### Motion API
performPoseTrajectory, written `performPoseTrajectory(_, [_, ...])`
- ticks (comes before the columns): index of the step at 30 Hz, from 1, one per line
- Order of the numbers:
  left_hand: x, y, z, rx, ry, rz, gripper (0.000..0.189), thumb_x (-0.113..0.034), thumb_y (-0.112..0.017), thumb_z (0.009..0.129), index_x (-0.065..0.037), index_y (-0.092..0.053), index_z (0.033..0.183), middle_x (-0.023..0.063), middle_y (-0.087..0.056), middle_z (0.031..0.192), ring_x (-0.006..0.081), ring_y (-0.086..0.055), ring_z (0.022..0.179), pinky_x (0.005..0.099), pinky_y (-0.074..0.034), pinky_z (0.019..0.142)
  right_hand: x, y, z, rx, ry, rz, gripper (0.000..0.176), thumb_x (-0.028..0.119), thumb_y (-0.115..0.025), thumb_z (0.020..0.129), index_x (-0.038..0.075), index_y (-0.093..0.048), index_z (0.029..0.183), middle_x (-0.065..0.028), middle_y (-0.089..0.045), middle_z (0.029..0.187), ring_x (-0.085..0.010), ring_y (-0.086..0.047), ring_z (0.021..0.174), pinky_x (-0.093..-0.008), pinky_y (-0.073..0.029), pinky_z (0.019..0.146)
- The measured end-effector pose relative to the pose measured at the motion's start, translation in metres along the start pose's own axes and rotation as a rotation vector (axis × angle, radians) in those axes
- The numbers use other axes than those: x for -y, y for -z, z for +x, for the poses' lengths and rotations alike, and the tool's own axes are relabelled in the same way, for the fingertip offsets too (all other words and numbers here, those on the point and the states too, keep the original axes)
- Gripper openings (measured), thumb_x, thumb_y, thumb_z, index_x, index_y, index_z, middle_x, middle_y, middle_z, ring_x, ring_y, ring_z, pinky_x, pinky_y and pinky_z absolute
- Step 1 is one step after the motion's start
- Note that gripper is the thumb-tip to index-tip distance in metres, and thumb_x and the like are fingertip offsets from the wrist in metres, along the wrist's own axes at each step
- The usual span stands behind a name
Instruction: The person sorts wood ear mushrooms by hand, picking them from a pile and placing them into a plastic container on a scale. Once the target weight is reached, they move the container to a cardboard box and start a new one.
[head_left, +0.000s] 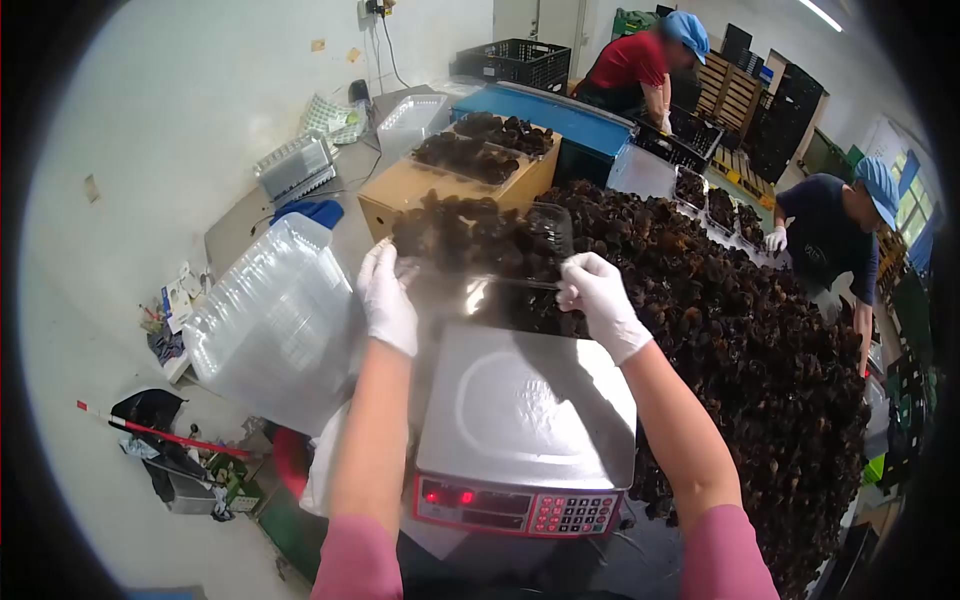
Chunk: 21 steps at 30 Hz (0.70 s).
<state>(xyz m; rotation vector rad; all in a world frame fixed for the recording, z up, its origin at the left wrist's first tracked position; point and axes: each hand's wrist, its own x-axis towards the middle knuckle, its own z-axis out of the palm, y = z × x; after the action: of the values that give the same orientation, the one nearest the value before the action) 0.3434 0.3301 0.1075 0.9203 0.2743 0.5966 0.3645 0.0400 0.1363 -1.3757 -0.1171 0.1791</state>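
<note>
Both my gloved hands grip a clear plastic tray point(553, 232) filled with dark, frilly pieces that look like wood ear mushrooms point(470, 235). My left hand point(388, 293) is closed on the tray's left end, and my right hand point(600, 300) pinches its right corner. The tray is held up beyond a digital scale point(530, 410), whose metal plate has nothing on it. A wide heap of the same dark mushrooms point(740, 350) lies to the right. Behind the held tray, more filled trays point(470, 158) rest on a cardboard box point(390, 195).
Stacked clear trays point(275, 320) lean at my left. Two co-workers in blue caps, one in a red shirt point(632, 62) and one in a dark shirt point(828, 225), work across the heap. Black crates point(515, 62) stand at the back. Filled trays point(720, 208) line the heap's far edge.
</note>
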Motion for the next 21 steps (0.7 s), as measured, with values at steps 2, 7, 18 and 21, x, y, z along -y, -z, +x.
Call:
performPoseTrajectory(2, [0.012,-0.007,0.026,-0.088,-0.046,-0.032,0.035,-0.025,-0.065,0.102,-0.006,-0.063,0.131,0.0054,-0.067,0.120,0.0155,-0.064,0.105,0.0350,-0.050,0.096,-0.002,-0.026,0.020,-0.050,-0.004,-0.033,0.008,0.013,-0.065,0.094,0.006,-0.060,0.093,-0.0028,-0.061,0.079,-0.0127,-0.059,0.065,-0.0296,-0.053,0.063])
performPoseTrajectory(7, [0.063,-0.004,0.091,-0.166,-0.196,-0.076,0.071,-0.044,-0.061,0.102,-0.004,-0.040,0.156,0.0098,-0.049,0.155,0.0239,-0.046,0.141,0.0384,-0.033,0.119,-0.036,-0.069,0.064,-0.087,0.050,0.021,0.016,0.015,-0.064,0.094,0.000,-0.059,0.096,-0.0090,-0.065,0.081,-0.0161,-0.066,0.068,-0.0314,-0.057,0.062])
performPoseTrajectory(18, [0.083,-0.051,0.096,-0.193,-0.294,0.932,0.092,-0.069,-0.029,0.104,-0.006,-0.005,0.167,0.0162,-0.006,0.175,0.0293,-0.008,0.162,0.0565,-0.007,0.127,-0.034,-0.115,0.069,0.068,-0.101,0.214,0.020,0.020,-0.054,0.106,0.000,-0.055,0.111,-0.0120,-0.067,0.099,-0.0199,-0.069,0.078,-0.0328,-0.058,0.067])
performPoseTrajectory(21, [0.083,-0.057,0.109,-0.243,-0.270,1.039,0.094,-0.072,-0.027,0.103,-0.005,-0.006,0.167,0.0155,-0.007,0.175,0.0283,-0.008,0.162,0.0611,-0.007,0.126,-0.026,-0.085,0.032,0.123,-0.118,0.169,0.022,0.020,-0.058,0.105,0.001,-0.058,0.114,-0.0097,-0.067,0.097,-0.0152,-0.063,0.073,-0.0293,-0.052,0.064])
